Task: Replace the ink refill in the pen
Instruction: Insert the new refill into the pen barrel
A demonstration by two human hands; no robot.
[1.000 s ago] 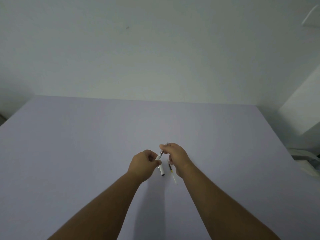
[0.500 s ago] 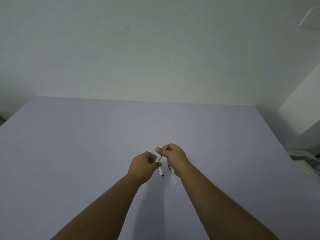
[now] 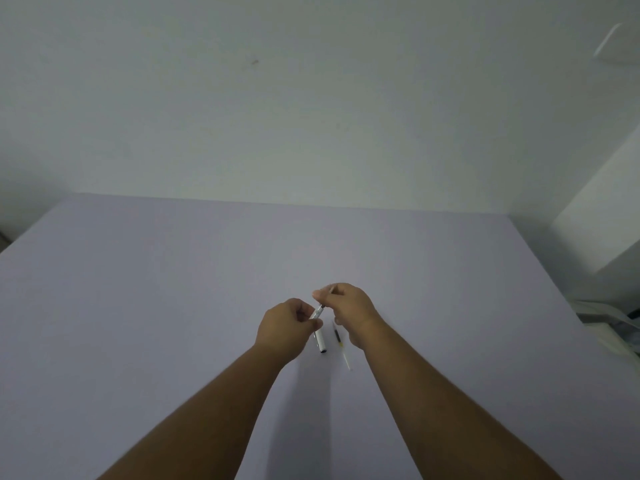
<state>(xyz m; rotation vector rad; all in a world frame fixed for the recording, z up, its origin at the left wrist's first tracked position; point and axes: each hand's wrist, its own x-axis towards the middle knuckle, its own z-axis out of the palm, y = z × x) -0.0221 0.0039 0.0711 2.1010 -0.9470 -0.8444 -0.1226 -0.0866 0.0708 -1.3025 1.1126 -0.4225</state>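
Note:
A white pen barrel with a dark end cap is held above the lilac table, gripped in my left hand. My right hand pinches the dark upper tip of the pen just above my left thumb. A thin ink refill, dark at its far half and pale at its near end, lies on the table just right of the pen, partly hidden by my right wrist.
The table's far edge meets a plain white wall. At the right edge there is a white cabinet and some pale clutter beside the table.
My right hand's fingers shifted slightly on the pen's upper tip; both hands stay close together. The refill on the table has not moved.

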